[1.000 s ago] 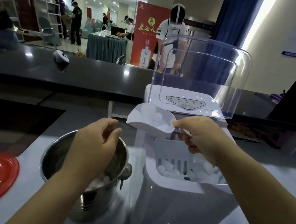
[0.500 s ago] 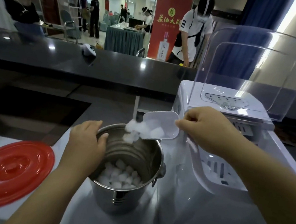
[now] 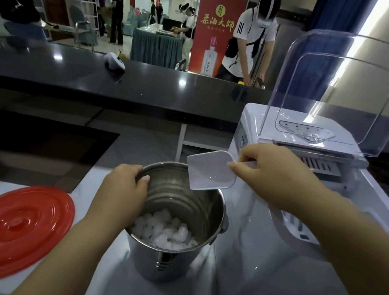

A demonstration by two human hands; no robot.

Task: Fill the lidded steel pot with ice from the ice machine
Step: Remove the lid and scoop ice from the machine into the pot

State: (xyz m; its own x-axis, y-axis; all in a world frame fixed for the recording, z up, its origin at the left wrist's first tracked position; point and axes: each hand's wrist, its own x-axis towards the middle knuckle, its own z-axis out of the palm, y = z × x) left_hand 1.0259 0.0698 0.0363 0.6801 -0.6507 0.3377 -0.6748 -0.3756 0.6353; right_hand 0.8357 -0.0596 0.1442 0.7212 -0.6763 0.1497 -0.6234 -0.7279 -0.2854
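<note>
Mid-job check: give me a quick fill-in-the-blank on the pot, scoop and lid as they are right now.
1. The left hand grips the rim of the steel pot, which holds ice only in its ______ part.
2. The white scoop held by the right hand over the pot is ______ of ice.
3. The red lid lies on the counter to the ______ of the pot.
4. The clear cover of the ice machine stands ______.

Missing words: bottom; empty; left; open
</note>
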